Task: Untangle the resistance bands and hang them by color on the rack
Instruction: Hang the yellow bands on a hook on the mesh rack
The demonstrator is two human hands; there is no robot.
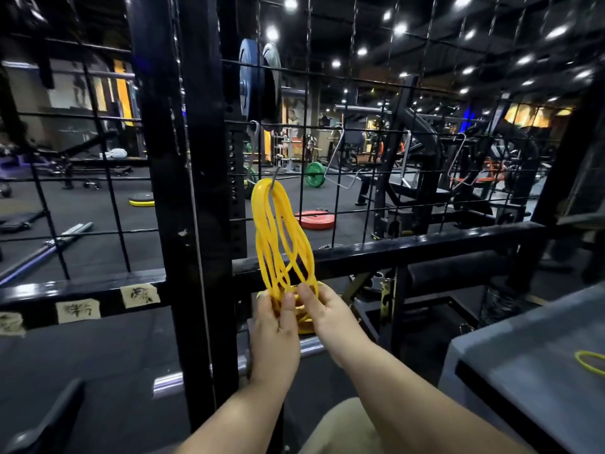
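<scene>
The rack (pixel 183 191), a black frame filled with a wire grid, takes up most of the view, with a gym floor visible through it. It carries a small metal hook (pixel 274 178) fixed to the grid. Lower and far to the right of the hook, a grey table (pixel 523 355) comes in at the frame's edge.

From the hook hangs the bundle of yellow bands (pixel 278 231). All the loops pass over that one hook and fall as long, crossing strands straight below it. That they share one hook fits the sorting by colour, and hanging lets their own weight draw the loops out so the crossings show.

Directly below the hook, both hands meet at the bottom of the bundle. The left hand (pixel 276 322) has its fingers (pixel 288 301) curled round the lower ends of several strands. That grip seems meant to keep them gathered and taut against the hook. Just beside it, the right hand (pixel 322 309) pinches other strands between thumb and fingers (pixel 306 290). It looks placed to pull those strands apart from the rest. The strands look twisted over one another near the bottom, so I judge the untangling of this colour unfinished.

Well to the lower right of the hook, a loose band (pixel 577 358) lies on the table. It is half cut off by the frame's edge and looks yellow-green. It is not yet hung.
</scene>
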